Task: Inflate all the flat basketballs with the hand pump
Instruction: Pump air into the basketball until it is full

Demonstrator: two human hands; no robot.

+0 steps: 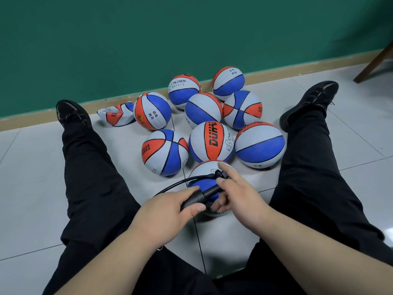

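A black hand pump (203, 195) lies across a red, white and blue basketball (204, 171) on the floor between my legs. Its thin black hose (180, 183) loops left and up to the ball's top. My left hand (168, 209) grips the pump's handle end. My right hand (238, 192) holds the pump barrel with curled fingers while its forefinger points straight over the ball's valve. Several round basketballs (210, 141) stand behind it. One crumpled flat basketball (117, 116) lies at the far left by the wall.
I sit on a grey tiled floor (32, 188) with my black-trousered legs (89, 167) spread either side of the balls. A green wall (148, 39) with a tan skirting runs behind. A wooden chair leg (374, 62) stands at the far right.
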